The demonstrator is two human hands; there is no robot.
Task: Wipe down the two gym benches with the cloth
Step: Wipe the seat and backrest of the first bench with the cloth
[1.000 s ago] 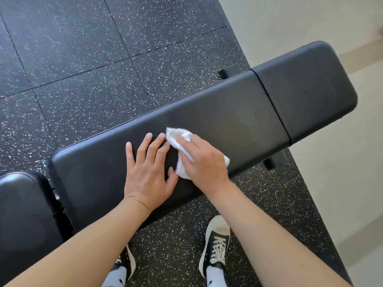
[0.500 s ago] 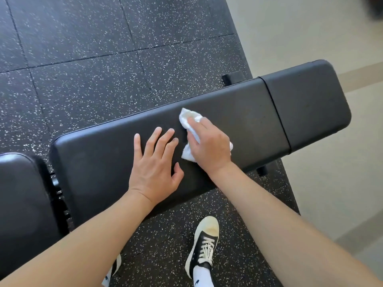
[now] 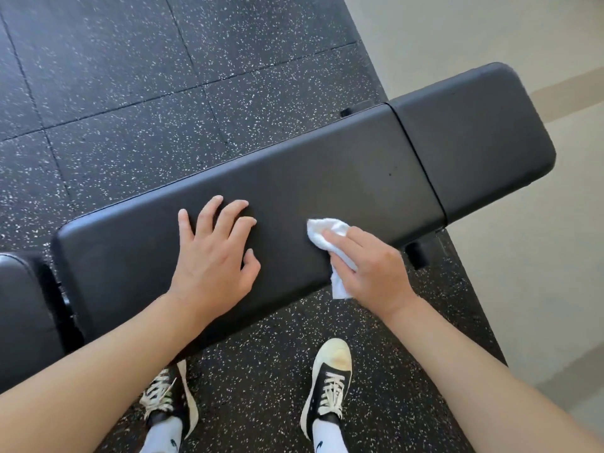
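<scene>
My right hand point(image 3: 369, 269) is pinching the white cloth point(image 3: 330, 237) against the bench point(image 3: 327, 178); my left hand point(image 3: 212, 256) is resting beside it, fingers point(image 3: 209, 210) spread.

Single head-worn view, looking steeply down, close above bench point(image 3: 327, 178)

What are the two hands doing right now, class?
Left hand: open, fingers spread on the bench.
Right hand: holding the white cloth.
</scene>
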